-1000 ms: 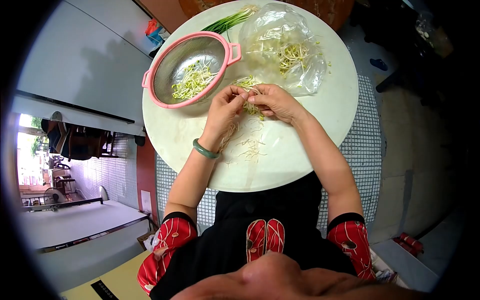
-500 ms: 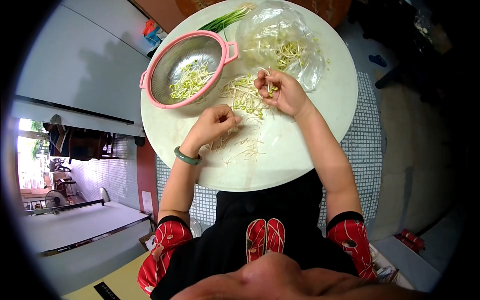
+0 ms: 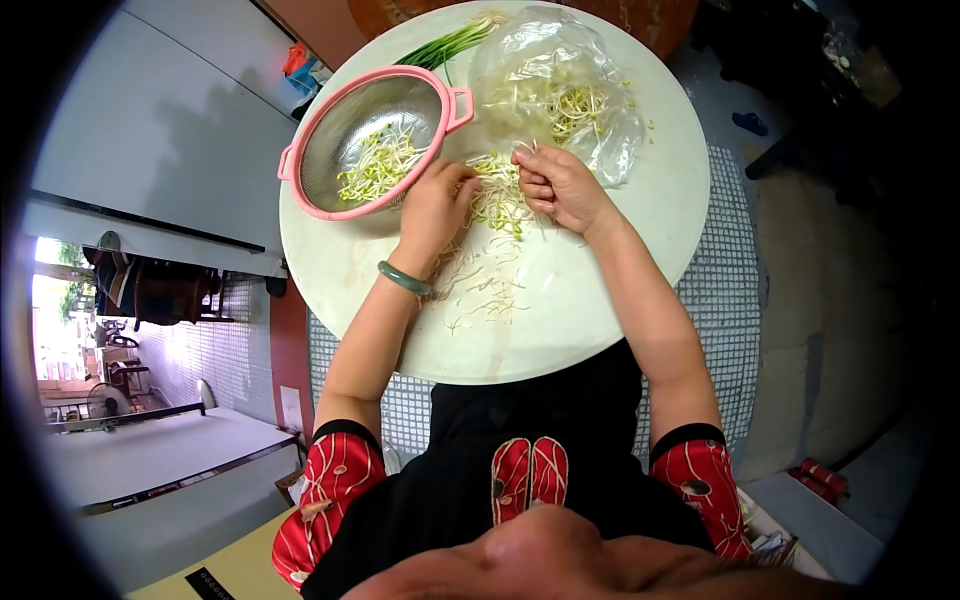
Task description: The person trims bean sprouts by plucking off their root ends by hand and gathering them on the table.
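My right hand [image 3: 562,188] is closed around a few bean sprouts, whose pale ends poke out above the thumb and finger. Below and left of it lies a loose pile of bean sprouts [image 3: 500,208] on the round table [image 3: 560,320]. At the pile's left edge, close to the colander's rim, is my left hand [image 3: 437,208]. Its fingers are curled together, and what they hold is hidden. The pink-rimmed mesh colander [image 3: 330,130] leans to the left, with yellow-headed sprouts [image 3: 382,165] inside. Thin root scraps [image 3: 492,292] are scattered nearer to me.
Behind the pile sits a clear plastic bag [image 3: 545,45] with more sprouts in it. A bunch of green onions [image 3: 450,42] lies at the table's far edge, behind the colander. A green bangle [image 3: 403,279] circles my left wrist.
My left hand has moved forward, from above the root scraps to the left side of the pile. The right hand has turned slightly and closed more tightly, so less of its sprouts shows.
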The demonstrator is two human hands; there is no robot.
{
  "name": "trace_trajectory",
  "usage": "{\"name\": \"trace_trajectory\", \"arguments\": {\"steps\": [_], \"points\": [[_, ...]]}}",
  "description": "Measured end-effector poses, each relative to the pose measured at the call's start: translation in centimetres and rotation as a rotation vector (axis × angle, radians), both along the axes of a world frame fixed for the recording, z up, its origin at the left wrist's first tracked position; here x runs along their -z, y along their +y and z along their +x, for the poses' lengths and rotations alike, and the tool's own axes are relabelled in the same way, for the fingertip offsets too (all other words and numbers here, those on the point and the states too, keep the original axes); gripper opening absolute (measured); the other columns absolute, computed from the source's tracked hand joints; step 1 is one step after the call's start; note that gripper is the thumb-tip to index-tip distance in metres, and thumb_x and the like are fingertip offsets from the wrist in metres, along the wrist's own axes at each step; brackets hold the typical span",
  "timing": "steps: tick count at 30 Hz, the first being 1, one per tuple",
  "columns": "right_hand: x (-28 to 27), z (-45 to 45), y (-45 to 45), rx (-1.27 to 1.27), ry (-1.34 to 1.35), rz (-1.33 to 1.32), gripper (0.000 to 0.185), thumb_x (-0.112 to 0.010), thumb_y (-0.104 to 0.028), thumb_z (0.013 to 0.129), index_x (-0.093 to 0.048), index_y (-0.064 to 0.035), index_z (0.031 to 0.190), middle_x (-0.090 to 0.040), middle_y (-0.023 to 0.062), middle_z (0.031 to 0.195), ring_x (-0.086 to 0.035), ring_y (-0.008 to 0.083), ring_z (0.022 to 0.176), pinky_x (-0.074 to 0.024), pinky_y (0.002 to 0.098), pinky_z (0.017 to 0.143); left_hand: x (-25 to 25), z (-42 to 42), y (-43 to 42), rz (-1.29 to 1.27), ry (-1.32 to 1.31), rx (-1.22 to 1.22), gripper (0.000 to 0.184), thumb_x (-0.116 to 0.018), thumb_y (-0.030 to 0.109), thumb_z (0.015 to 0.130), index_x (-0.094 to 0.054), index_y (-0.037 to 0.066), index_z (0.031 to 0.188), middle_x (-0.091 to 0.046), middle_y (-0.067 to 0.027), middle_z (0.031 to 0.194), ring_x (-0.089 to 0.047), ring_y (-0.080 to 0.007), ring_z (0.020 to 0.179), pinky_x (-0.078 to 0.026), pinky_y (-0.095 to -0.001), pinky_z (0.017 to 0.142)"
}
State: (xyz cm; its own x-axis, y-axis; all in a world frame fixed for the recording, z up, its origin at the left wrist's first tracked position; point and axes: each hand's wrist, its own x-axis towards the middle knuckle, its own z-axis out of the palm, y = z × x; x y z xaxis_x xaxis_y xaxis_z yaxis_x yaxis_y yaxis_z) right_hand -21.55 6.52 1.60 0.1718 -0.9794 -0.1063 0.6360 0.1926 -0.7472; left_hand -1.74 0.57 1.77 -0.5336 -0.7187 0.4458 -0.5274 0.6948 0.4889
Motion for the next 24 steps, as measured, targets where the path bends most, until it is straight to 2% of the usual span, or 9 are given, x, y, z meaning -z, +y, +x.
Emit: {"name": "trace_trajectory", "arguments": {"steps": [1,4,7,10,17,19,22,24], "points": [[0.0,0.0,0.0,0.002,0.009,-0.004,0.015,-0.058,-0.02,0.094,-0.053,-0.0057,0.095,-0.037,-0.0063,0.065,-0.033,0.0019,0.049,-0.0283,0.0174,0.04,-0.4,0.2,-0.2,0.092,0.031,0.003,0.013,-0.065,0.01,0.086,-0.067,0.001,0.094,-0.063,-0.0074,0.084,-0.06,-0.0194,0.071,-0.048,-0.031,0.066],[0.2,0.0,-0.2,0.004,0.012,-0.017,0.013,-0.059,-0.019,0.094,-0.055,-0.0069,0.097,-0.038,-0.0072,0.065,-0.033,0.0014,0.049,-0.0287,0.0173,0.04,0.5,0.1,0.1,0.459,0.369,0.05,0.016,-0.063,0.013,0.091,-0.067,-0.002,0.096,-0.06,-0.001,0.075,-0.052,-0.0095,0.063,-0.042,-0.0251,0.057],[0.3,0.2,-0.2,-0.008,0.087,-0.016,0.015,-0.06,-0.019,0.093,-0.058,-0.0061,0.101,-0.04,-0.0076,0.065,-0.034,0.001,0.049,-0.0293,0.0172,0.041,-0.6,0.1,0.9,0.903,0.497,0.082,0.019,-0.06,0.015,0.094,-0.067,-0.002,0.098,-0.056,0.0041,0.071,-0.044,-0.0026,0.058,-0.033,-0.0196,0.05],[0.4,0.7,-0.1,-0.008,0.192,-0.03,0.019,-0.062,-0.02,0.092,-0.06,-0.0052,0.104,-0.045,-0.0069,0.065,-0.036,0.0007,0.049,-0.0301,0.0169,0.041,-0.7,-0.5,1.6,0.897,0.506,0.124,0.019,-0.061,0.017,0.093,-0.067,0.0,0.1,-0.054,0.0053,0.069,-0.038,-0.0005,0.054,-0.027,-0.0178,0.047],[0.6,1.5,0.2,-0.01,0.297,-0.062,0.017,-0.064,-0.02,0.09,-0.06,-0.0059,0.098,-0.054,-0.0047,0.068,-0.04,0.0007,0.047,-0.0315,0.0157,0.04,-0.6,-1.0,2.6,0.923,0.457,0.1,0.019,-0.063,0.017,0.092,-0.067,0.0,0.1,-0.054,0.006,0.071,-0.042,-0.0015,0.058,-0.03,-0.0175,0.049],[0.5,1.5,0.2,-0.002,0.277,-0.048,0.016,-0.064,-0.021,0.091,-0.06,-0.0065,0.097,-0.052,-0.0051,0.066,-0.039,0.0008,0.046,-0.0312,0.0164,0.04,-0.8,-0.9,2.6,0.915,0.391,0.087,0.019,-0.062,0.016,0.092,-0.066,0.0,0.102,-0.055,0.0056,0.073,-0.044,-0.002,0.06,-0.032,-0.0175,0.05],[0.5,1.4,0.1,-0.014,0.284,-0.044,0.015,-0.063,-0.021,0.091,-0.059,-0.0071,0.094,-0.049,-0.0053,0.062,-0.038,0.001,0.046,-0.0295,0.0176,0.039,-1.6,-1.3,3.0,0.764,0.552,0.023,0.018,-0.062,0.015,0.092,-0.065,0.0,0.102,-0.057,0.0046,0.076,-0.046,-0.0023,0.062,-0.035,-0.0181,0.051],[0.6,1.4,0.0,-0.042,0.319,-0.032,0.015,-0.062,-0.021,0.091,-0.059,-0.0073,0.092,-0.046,-0.0056,0.06,-0.037,0.0012,0.046,-0.0281,0.0185,0.039,-1.4,-1.2,2.4,0.757,0.616,0.069,0.017,-0.063,0.014,0.092,-0.064,0.001,0.101,-0.058,0.0038,0.078,-0.046,-0.0026,0.063,-0.036,-0.0183,0.052]]}}
